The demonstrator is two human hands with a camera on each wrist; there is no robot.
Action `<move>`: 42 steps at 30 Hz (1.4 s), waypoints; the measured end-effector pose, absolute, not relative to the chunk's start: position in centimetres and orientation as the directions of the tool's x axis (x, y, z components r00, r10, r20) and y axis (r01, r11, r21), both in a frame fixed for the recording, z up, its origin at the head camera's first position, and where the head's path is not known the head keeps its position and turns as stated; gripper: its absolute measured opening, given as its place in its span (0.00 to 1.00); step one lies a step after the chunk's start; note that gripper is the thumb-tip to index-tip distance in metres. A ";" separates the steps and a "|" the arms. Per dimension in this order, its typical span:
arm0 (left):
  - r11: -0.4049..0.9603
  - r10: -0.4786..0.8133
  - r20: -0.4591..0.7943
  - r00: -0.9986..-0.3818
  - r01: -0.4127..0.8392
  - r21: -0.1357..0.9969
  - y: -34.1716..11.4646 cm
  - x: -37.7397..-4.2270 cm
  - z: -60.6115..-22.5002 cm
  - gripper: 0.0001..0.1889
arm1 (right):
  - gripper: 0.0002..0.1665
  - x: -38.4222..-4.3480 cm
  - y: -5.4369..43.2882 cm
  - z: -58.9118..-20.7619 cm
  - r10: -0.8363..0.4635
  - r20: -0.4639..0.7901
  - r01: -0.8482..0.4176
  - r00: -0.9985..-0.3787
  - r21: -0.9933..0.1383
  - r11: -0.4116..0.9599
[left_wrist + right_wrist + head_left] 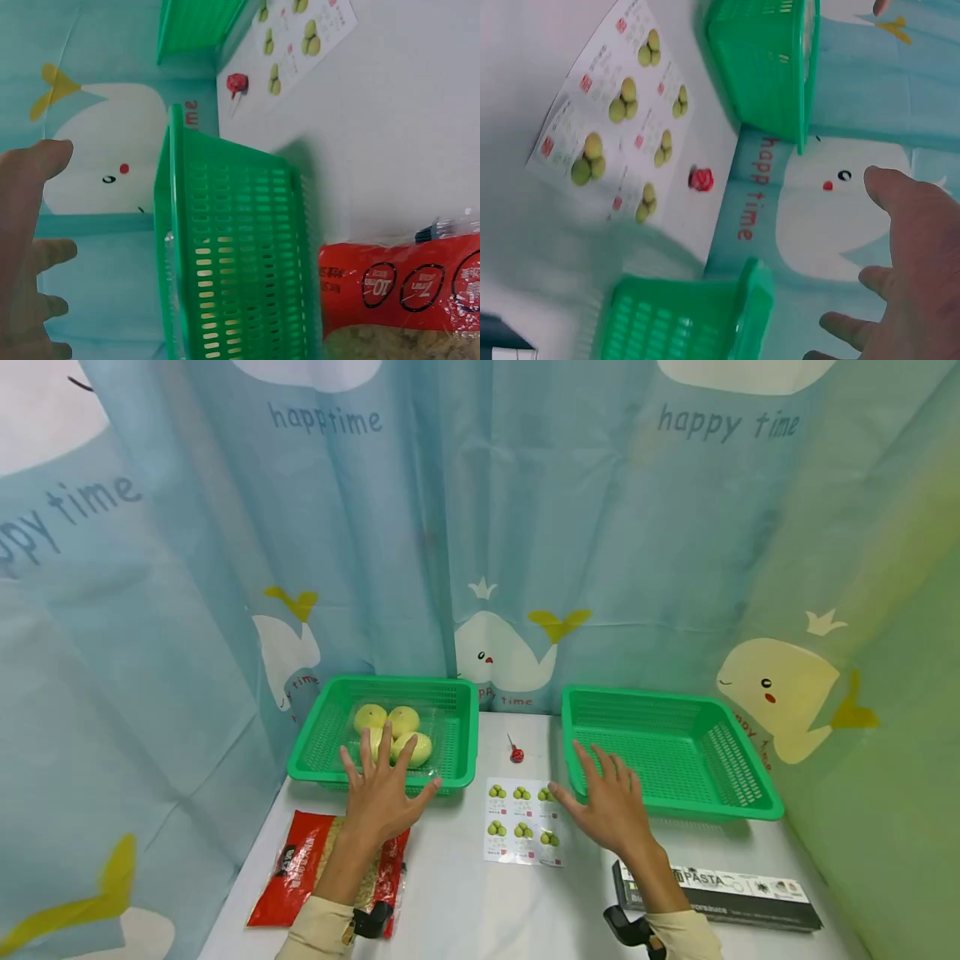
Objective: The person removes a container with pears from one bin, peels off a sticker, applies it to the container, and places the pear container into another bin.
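My left hand hovers with fingers spread over the near rim of the left green basket. Inside that basket sits a clear pack of several round yellow-green fruits, partly hidden by my fingers. My right hand, its fingers spread too, is above the near left corner of the right green basket, which has nothing in it. Neither hand holds anything. A sheet of fruit stickers lies flat between the hands, and a red-wrapped lollipop rests just beyond it.
A red bag of dry food lies under my left forearm. At the right, a black and white pasta box lies partly beneath my right wrist. Whale-printed curtains stand behind the baskets and along both sides of the white table.
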State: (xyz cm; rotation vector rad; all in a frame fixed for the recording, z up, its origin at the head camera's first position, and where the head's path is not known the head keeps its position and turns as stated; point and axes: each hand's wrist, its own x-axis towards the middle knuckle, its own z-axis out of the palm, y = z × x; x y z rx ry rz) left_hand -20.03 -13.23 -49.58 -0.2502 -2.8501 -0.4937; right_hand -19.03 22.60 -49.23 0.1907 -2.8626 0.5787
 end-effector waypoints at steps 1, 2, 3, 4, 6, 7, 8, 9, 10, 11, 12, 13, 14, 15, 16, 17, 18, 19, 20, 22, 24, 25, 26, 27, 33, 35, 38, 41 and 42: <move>0.928 0.127 0.260 -0.957 0.207 0.309 -13.3 -20.0 -49.6 0.46 | 0.52 -19.1 22.3 -49.2 -0.085 0.235 -0.170 -0.968 -0.374 0.912; 0.928 0.125 0.258 -0.958 0.204 0.311 -13.3 -20.0 -49.6 0.46 | 0.52 -19.3 21.9 -49.3 -0.088 0.237 -0.175 -0.968 -0.380 0.908; 0.928 0.123 0.255 -0.959 0.202 0.313 -13.4 -20.0 -49.6 0.46 | 0.51 -19.4 21.5 -49.3 -0.093 0.240 -0.183 -0.966 -0.386 0.904; 0.928 0.121 0.254 -0.960 0.200 0.315 -13.4 -20.0 -49.6 0.46 | 0.51 -19.5 21.0 -49.3 -0.101 0.243 -0.193 -0.965 -0.393 0.899; 0.927 0.116 0.249 -0.962 0.195 0.321 -13.6 -20.0 -49.5 0.46 | 0.51 -19.8 20.0 -49.3 -0.118 0.247 -0.214 -0.962 -0.410 0.886; 0.928 0.114 0.249 -0.962 0.193 0.318 -13.6 -20.0 -49.5 0.46 | 0.51 -19.9 19.4 -49.3 -0.130 0.247 -0.227 -0.960 -0.419 0.879; 0.930 0.113 0.252 -0.961 0.192 0.313 -13.6 -20.0 -49.5 0.46 | 0.51 -20.0 18.9 -49.4 -0.141 0.248 -0.240 -0.958 -0.429 0.871; 0.930 0.113 0.249 -0.962 0.191 0.314 -13.6 -20.0 -49.5 0.46 | 0.50 -20.1 18.3 -49.5 -0.154 0.256 -0.257 -0.954 -0.437 0.862; 0.931 0.113 0.245 -0.963 0.188 0.312 -13.6 -20.0 -49.5 0.46 | 0.50 -20.2 17.7 -49.5 -0.166 0.258 -0.271 -0.952 -0.449 0.851; 0.932 0.113 0.240 -0.964 0.187 0.310 -13.5 -20.1 -49.5 0.46 | 0.49 -20.2 17.1 -49.6 -0.180 0.263 -0.289 -0.948 -0.469 0.835; 0.934 0.113 0.237 -0.965 0.185 0.305 -13.5 -20.1 -49.5 0.46 | 0.48 -20.3 16.5 -49.8 -0.193 0.271 -0.308 -0.943 -0.491 0.815; 0.935 0.113 0.235 -0.966 0.183 0.305 -13.4 -20.1 -49.5 0.46 | 0.47 -20.4 15.9 -49.9 -0.205 0.268 -0.322 -0.941 -0.525 0.788; 0.933 0.112 0.231 -0.967 0.182 0.309 -13.3 -20.2 -49.5 0.46 | 0.47 -20.7 15.3 -50.1 -0.210 0.262 -0.327 -0.942 -0.570 0.754; 0.932 0.113 0.225 -0.968 0.182 0.314 -13.3 -20.2 -49.5 0.46 | 0.46 -20.9 14.6 -50.3 -0.213 0.247 -0.323 -0.946 -0.626 0.710; 0.932 0.113 0.225 -0.968 0.182 0.314 -13.2 -20.2 -49.5 0.46 | 0.46 -21.1 14.0 -50.5 -0.213 0.228 -0.312 -0.950 -0.686 0.657; 0.933 0.113 0.227 -0.967 0.182 0.311 -13.2 -20.2 -49.5 0.46 | 0.45 -21.5 13.5 -50.9 -0.212 0.212 -0.298 -0.954 -0.739 0.604; 0.933 0.112 0.227 -0.967 0.181 0.310 -13.2 -20.2 -49.5 0.46 | 0.45 -21.9 12.9 -51.3 -0.207 0.189 -0.274 -0.960 -0.782 0.559; 0.934 0.112 0.230 -0.967 0.181 0.308 -13.3 -20.2 -49.6 0.46 | 0.45 -22.3 12.4 -51.7 -0.200 0.166 -0.248 -0.966 -0.819 0.518; 0.935 0.112 0.232 -0.966 0.181 0.306 -13.3 -20.2 -49.6 0.46 | 0.45 -22.7 11.8 -52.1 -0.190 0.147 -0.223 -0.971 -0.848 0.481; 0.937 0.110 0.233 -0.966 0.179 0.300 -13.4 -20.2 -49.7 0.46 | 0.45 -23.5 10.9 -53.0 -0.177 0.128 -0.194 -0.976 -0.878 0.437; 0.938 0.109 0.233 -0.966 0.178 0.298 -13.5 -20.2 -49.8 0.46 | 0.46 -24.1 10.2 -53.7 -0.162 0.104 -0.163 -0.981 -0.895 0.414; 0.938 0.108 0.236 -0.966 0.178 0.299 -13.6 -20.2 -49.8 0.46 | 0.46 -24.4 9.8 -53.9 -0.155 0.096 -0.151 -0.983 -0.904 0.399; 0.937 0.108 0.238 -0.965 0.179 0.300 -13.6 -20.2 -49.9 0.45 | 0.46 -24.6 9.5 -54.1 -0.149 0.090 -0.142 -0.985 -0.912 0.385; 0.937 0.107 0.235 -0.966 0.177 0.301 -13.7 -20.1 -49.9 0.45 | 0.46 -24.7 9.2 -54.4 -0.145 0.084 -0.133 -0.986 -0.917 0.376; 0.927 0.101 0.220 -0.970 0.172 0.334 -14.0 -20.0 -50.3 0.45 | 0.45 -25.3 8.0 -55.7 -0.129 0.051 -0.096 -0.990 -0.924 0.371; 0.925 0.101 0.211 -0.972 0.170 0.341 -14.2 -20.0 -50.5 0.45 | 0.45 -25.4 7.8 -56.1 -0.120 0.041 -0.083 -0.992 -0.924 0.374; 0.921 0.104 0.211 -0.972 0.175 0.349 -14.5 -20.3 -50.7 0.45 | 0.44 -25.5 7.6 -56.5 -0.105 0.040 -0.074 -0.994 -0.937 0.340; 0.913 0.104 0.235 -0.966 0.187 0.363 -15.0 -21.0 -50.8 0.44 | 0.44 -25.7 7.3 -56.7 -0.092 0.040 -0.065 -0.995 -0.955 0.290; 0.909 0.104 0.245 -0.964 0.192 0.369 -15.2 -21.3 -50.8 0.43 | 0.44 -25.7 7.2 -56.7 -0.093 0.047 -0.071 -0.995 -0.959 0.273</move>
